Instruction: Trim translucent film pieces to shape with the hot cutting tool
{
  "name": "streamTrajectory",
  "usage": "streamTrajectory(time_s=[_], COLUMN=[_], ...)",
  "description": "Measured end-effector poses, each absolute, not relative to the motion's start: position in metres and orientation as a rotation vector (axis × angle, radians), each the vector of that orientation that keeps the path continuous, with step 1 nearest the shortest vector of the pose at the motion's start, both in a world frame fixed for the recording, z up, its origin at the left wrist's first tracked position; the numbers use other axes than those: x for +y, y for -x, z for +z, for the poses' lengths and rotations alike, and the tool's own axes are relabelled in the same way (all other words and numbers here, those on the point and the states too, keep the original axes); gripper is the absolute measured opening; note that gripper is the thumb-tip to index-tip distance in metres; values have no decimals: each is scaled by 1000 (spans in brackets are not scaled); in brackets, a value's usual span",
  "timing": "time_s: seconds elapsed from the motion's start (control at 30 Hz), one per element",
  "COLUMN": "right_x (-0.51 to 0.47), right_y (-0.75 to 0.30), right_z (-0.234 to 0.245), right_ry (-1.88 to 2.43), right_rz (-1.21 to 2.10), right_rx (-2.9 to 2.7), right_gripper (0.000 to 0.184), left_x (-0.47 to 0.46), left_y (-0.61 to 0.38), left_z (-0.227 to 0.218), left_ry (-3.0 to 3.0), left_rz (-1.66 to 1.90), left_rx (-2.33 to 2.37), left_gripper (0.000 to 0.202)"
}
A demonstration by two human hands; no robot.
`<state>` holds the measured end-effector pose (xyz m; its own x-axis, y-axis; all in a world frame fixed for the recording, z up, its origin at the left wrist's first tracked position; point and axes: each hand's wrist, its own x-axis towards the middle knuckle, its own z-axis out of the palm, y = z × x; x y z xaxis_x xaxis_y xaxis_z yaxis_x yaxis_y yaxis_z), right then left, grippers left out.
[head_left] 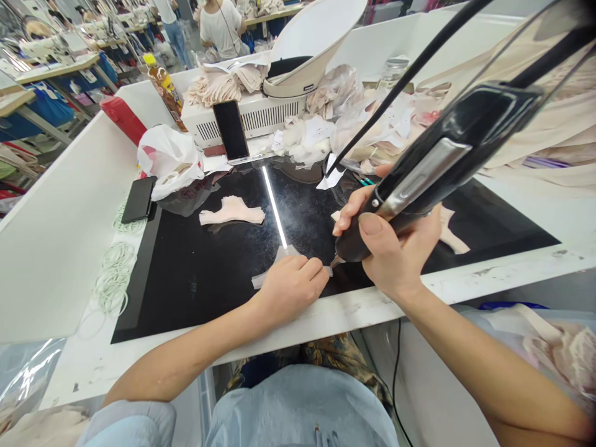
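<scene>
My right hand [391, 239] is wrapped round a black corded hand tool [433, 164], its tip pointing down at the black work mat [200, 273]. My left hand [291, 285] has its fingers pressed together on a small translucent fabric piece [282, 256] lying on the mat right beside the tool tip. A pale pink fabric piece [233, 211] lies farther back on the mat. Another pale piece [454, 236] shows behind my right hand.
A white machine [261, 118] with a phone [231, 130] leaning on it stands at the back. Another phone [138, 198], a white plastic bag [167, 158], elastic loops [114, 273] lie left. Heaps of fabric [372, 118] fill the back right. A person [223, 28] stands behind.
</scene>
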<state>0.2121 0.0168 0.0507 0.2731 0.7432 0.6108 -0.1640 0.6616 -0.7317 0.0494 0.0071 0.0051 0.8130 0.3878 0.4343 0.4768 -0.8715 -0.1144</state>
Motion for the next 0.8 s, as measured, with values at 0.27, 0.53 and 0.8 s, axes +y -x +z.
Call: streamTrajectory(time_s=[0.27, 0.53, 0.8], right_x=[15, 4, 3], right_y=[-213, -214, -212], right_z=[52, 56, 51], right_ry=[616, 636, 650], right_rz=[667, 689, 698], right_rx=[-1145, -1126, -1124], right_gripper=[32, 30, 35], left_x=[8, 8, 7], left_y=[-47, -44, -43], left_z=[4, -1, 2], left_ry=[2841, 2842, 2819], left_rz=[-550, -595, -540], left_rx=[-676, -658, -647], left_gripper=[25, 20, 23])
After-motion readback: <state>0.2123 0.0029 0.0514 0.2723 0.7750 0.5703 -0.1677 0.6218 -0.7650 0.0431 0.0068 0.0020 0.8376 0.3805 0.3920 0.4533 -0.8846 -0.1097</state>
